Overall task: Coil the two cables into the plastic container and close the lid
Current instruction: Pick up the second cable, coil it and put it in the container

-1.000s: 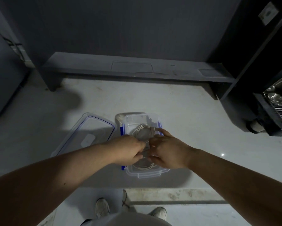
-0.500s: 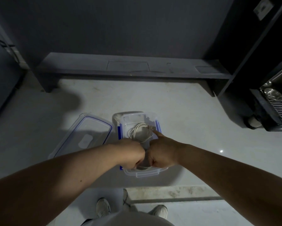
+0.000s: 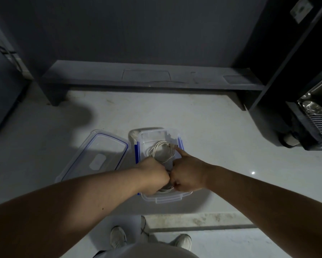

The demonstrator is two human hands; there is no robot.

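A clear plastic container (image 3: 157, 134) with blue clips stands on the pale counter. Coiled white cable (image 3: 162, 149) lies inside it, and more loops show under my hands near the front wall. My left hand (image 3: 152, 176) and my right hand (image 3: 187, 175) are both down in the container, knuckles touching, fingers curled onto the cable. My right forefinger points out to the cable's plug end at the right wall. The clear lid (image 3: 98, 157) with a blue seal lies flat just left of the container.
A dark low shelf (image 3: 147, 79) runs along the back of the counter. A dark cabinet with a metal rack and bowl (image 3: 316, 112) stands at the right. My shoes show below the counter's front edge.
Both hands have sunk lower into the container and closed into fists pressed together on the cable. The view has shifted slightly.
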